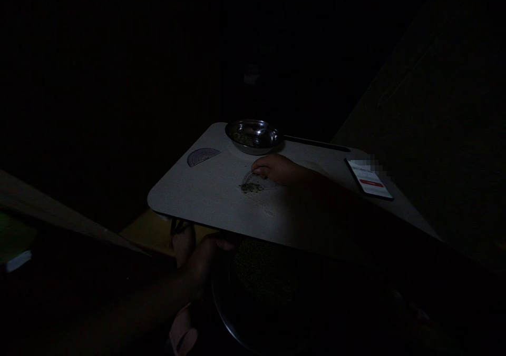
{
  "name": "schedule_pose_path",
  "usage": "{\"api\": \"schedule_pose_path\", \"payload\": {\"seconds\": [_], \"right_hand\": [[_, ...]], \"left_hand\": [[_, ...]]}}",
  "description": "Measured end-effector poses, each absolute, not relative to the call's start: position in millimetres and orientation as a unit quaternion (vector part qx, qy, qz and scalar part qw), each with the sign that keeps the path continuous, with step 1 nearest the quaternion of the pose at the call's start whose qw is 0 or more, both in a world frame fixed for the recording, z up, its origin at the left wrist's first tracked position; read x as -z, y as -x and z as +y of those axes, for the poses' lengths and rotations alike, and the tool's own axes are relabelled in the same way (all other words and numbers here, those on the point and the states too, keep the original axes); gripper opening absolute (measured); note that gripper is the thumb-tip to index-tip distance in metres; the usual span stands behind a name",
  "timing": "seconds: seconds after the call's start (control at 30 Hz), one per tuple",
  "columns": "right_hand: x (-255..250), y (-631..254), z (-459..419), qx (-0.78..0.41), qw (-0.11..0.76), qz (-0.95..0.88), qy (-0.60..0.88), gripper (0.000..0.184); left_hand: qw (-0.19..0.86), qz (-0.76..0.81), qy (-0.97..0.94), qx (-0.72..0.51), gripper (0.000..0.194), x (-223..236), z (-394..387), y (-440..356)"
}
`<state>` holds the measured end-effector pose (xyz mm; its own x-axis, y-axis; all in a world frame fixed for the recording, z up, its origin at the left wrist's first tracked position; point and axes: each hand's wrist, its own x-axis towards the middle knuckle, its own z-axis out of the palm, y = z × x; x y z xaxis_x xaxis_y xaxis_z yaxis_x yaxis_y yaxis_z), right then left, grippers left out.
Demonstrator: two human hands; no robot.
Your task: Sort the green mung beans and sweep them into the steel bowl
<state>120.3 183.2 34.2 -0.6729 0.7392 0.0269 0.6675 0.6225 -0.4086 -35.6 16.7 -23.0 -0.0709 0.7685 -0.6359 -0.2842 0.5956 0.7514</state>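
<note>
My right hand (279, 169) rests over the table, its thumb and fingers pinched on a see-through piece with a curved edge (247, 177); its exact kind is too dim to tell. Right by that edge lies a small pile of greenish bits (251, 187), with pale dust around it. Below the table's near edge, my left hand (213, 245) is closed at the rim of a large metal bowl (225, 314). Small green grains (264, 272) fill part of this bowl. A shiny steel bowl (255, 148) with some greenish bits stands at the table's far edge.
The white table (190, 198) has rounded corners. On its left lies a half-round protractor (203, 157), and on its right a phone (369, 179) with a lit screen. A dark strip (316, 143) runs along the back edge. Deep shadow hides most surroundings.
</note>
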Motion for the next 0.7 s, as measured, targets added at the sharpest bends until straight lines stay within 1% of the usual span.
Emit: {"api": "schedule_pose_path", "payload": {"seconds": [0.07,0.2,0.4,0.63,0.7], "right_hand": [[-33,-121,186,-0.185,0.106,-0.891,0.401,0.022],[-33,-122,188,-0.186,0.117,-0.885,0.411,0.022],[-34,-120,183,-0.223,0.085,-0.893,0.381,0.021],[-33,-120,187,-0.203,0.093,-0.887,0.405,0.022],[-33,-120,188,-0.194,0.100,-0.885,0.411,0.022]], "left_hand": [[0.631,0.623,-0.204,-0.415,0.023,25,16,36],[0.633,0.613,-0.217,-0.420,0.021,30,15,36],[0.679,0.593,-0.191,-0.389,0.013,28,16,36],[0.705,0.588,-0.169,-0.359,0.017,16,17,34],[0.698,0.593,-0.166,-0.365,0.018,16,17,34]]}}
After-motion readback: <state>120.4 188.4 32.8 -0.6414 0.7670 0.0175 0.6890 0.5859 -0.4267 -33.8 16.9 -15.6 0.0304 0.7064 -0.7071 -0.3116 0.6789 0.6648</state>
